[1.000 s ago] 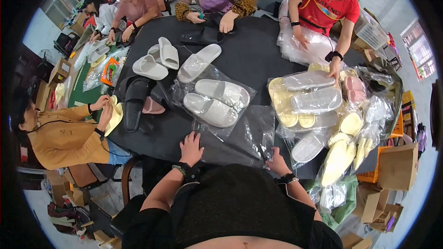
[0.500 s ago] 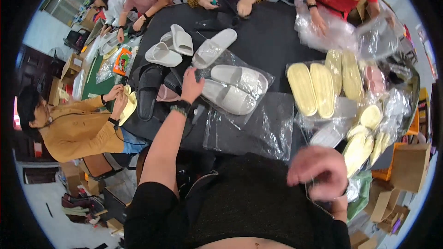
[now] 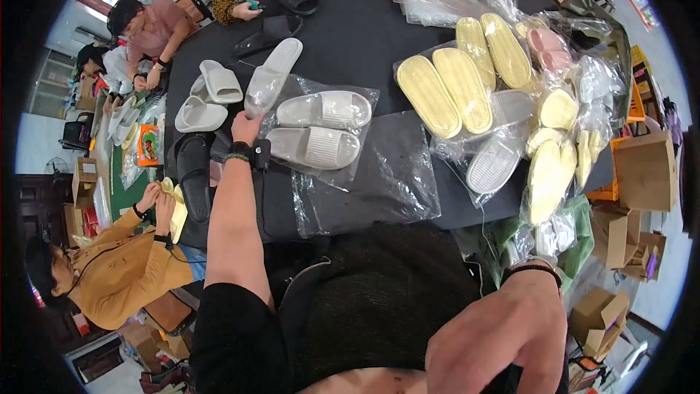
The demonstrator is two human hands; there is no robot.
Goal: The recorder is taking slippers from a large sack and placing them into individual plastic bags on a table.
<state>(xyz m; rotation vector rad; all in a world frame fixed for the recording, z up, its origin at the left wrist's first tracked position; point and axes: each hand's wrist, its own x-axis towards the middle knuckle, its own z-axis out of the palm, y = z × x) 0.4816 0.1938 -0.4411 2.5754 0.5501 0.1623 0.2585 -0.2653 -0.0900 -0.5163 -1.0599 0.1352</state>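
Observation:
My left hand [image 3: 248, 128] is closed at the near end of a light grey slide slipper [image 3: 273, 76], fingers gripping its edge. That slipper lies on the black-covered table. Right of my hand, a pair of light grey slippers [image 3: 315, 147] lies side by side in a clear plastic bag. Nearer me, another clear bag [image 3: 379, 193] lies flat, with nothing visible inside. My right hand [image 3: 496, 335] is close up at the lower right, away from the table. It is bent downward, and its fingertips are hidden.
Pale yellow slippers [image 3: 430, 95] and other bagged slippers pile up at the right. Another light grey pair [image 3: 200, 115] and a black slipper [image 3: 195, 175] lie at the left. A person in a mustard jacket [image 3: 124, 288] handles yellow slippers; other people sit around the table. Cardboard boxes [image 3: 645, 171] stand far right.
My view has swung, shifting the table leftward. My left hand has closed on the light grey slipper's near end. The right hand has moved down, nearer to me.

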